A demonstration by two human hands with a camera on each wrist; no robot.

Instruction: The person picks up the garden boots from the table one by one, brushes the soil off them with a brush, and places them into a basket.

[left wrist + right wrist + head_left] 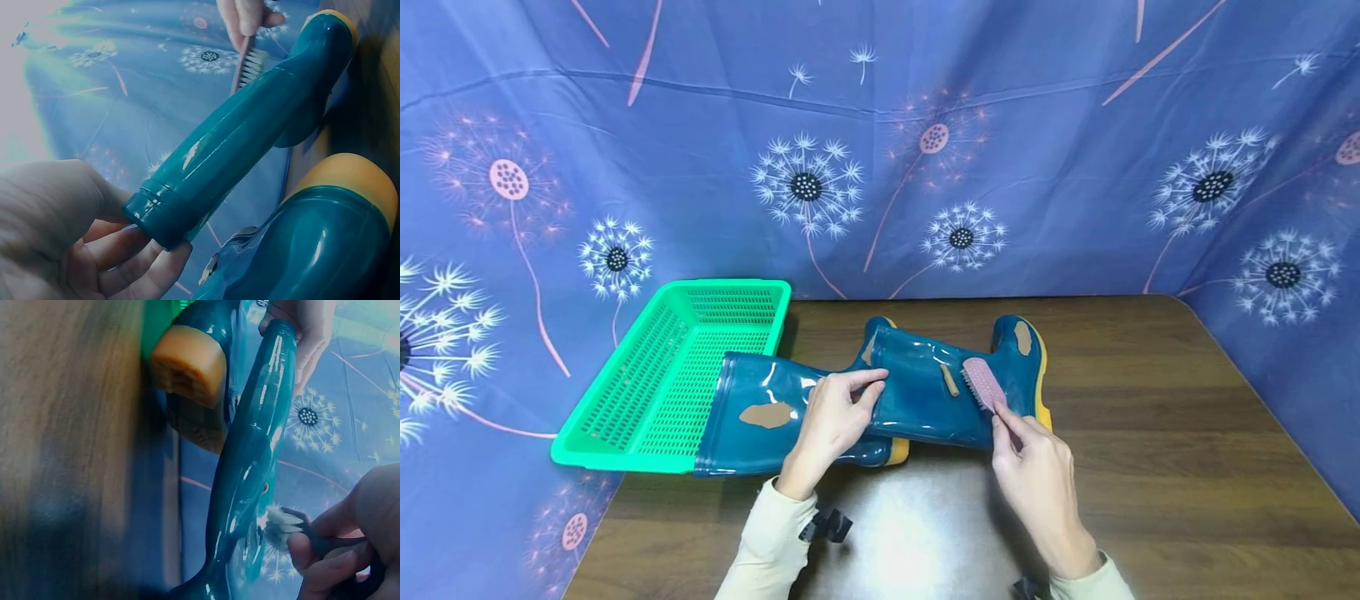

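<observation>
A teal rain boot (917,396) with a yellow sole lies on its side. My left hand (835,421) pinches the rim of its shaft between thumb and fingers. A brown patch (950,381) marks the shaft and another brown patch (1023,338) is on its foot. My right hand (1037,467) grips a pink brush (985,382) by its handle, bristles at the boot's shaft. In the right wrist view the pale bristles (281,530) are beside the shaft; contact is hard to tell. A second teal boot (775,446) with a brown patch (767,414) lies at the left, partly covered.
A green plastic basket (625,461) stands at the left of the wooden table (1150,467), and the second boot's shaft overlaps its near right edge. A blue cloth (715,167) with dandelion prints hangs behind the table and at its sides.
</observation>
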